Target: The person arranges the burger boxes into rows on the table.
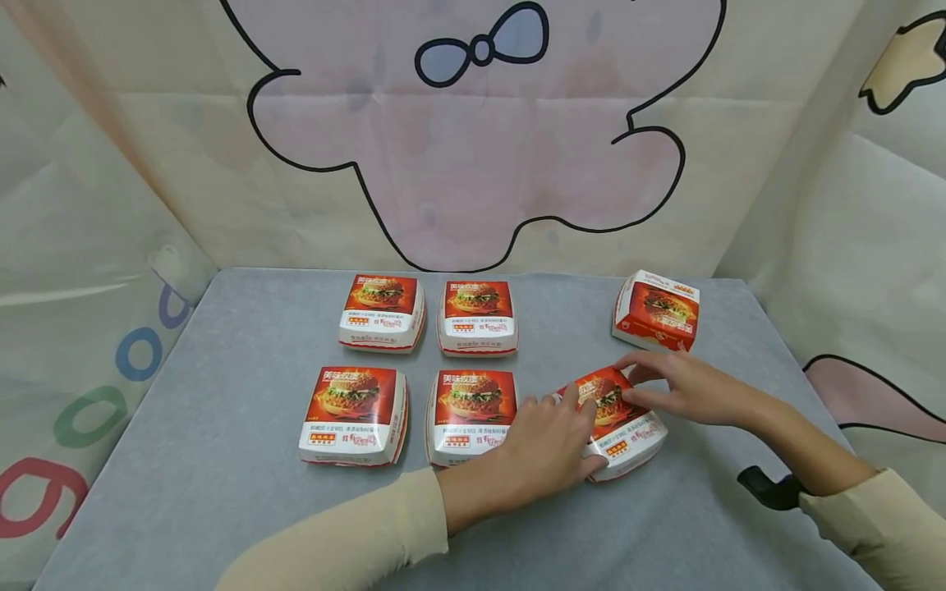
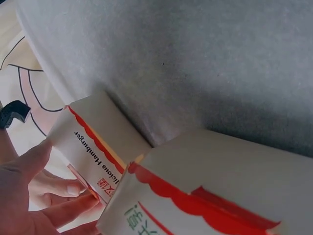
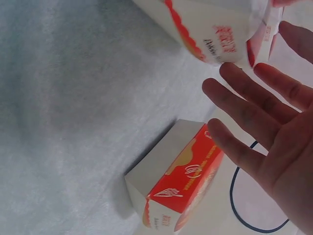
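Both hands are at a tilted red-and-white hamburger box (image 1: 608,402) at the right of the near row. My left hand (image 1: 535,443) holds this box by its left side, thumb at the near edge and fingertips on the top. In the left wrist view, that box (image 2: 93,152) stands beyond a nearer hamburger box (image 2: 195,186). The right hand (image 1: 687,387) touches the tilted box at its far right corner. Its fingers (image 3: 249,107) look spread and mostly straight in the right wrist view. Partly behind my left hand lies another hamburger box (image 1: 473,402).
More hamburger boxes lie on the grey cloth-covered table (image 1: 244,394): one (image 1: 353,414) near left, two (image 1: 382,312) in the far row, and one turned box (image 1: 656,310) at the far right. Printed curtains (image 1: 473,164) enclose the table at back and sides.
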{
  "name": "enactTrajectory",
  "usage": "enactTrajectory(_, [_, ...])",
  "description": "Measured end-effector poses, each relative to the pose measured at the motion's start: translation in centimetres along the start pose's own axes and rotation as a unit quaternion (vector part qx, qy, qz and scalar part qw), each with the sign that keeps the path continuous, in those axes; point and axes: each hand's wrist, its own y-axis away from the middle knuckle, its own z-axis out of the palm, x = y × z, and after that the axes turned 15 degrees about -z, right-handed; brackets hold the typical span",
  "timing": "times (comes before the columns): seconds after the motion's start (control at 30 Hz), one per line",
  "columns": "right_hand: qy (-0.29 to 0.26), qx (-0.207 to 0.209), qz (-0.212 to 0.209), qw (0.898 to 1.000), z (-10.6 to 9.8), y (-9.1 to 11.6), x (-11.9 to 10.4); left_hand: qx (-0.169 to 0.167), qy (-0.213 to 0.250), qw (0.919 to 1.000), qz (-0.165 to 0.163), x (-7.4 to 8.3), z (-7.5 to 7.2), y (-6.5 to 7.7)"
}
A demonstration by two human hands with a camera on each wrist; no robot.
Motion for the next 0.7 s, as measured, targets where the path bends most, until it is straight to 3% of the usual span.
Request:
enactTrajectory(0.2, [-0.005, 0.026, -0.015, 1.000, 0.1, -0.1, 0.9, -0.050, 0.031, 0.9983, -0.002, -0.1, -0.4, -0.2])
enactTrajectory(0.47, [-0.017, 0.003, -0.017, 1.000, 0.0, 0.1, 1.1, -0.106, 0.060, 0.9925, -0.010, -0.2, -0.6, -0.6])
enactTrajectory(0.7, [-0.024, -0.011, -0.030, 0.999, 0.1, 0.1, 1.3, -0.138, 0.099, 0.9847, -0.037, -0.4, -0.8, -0.8])
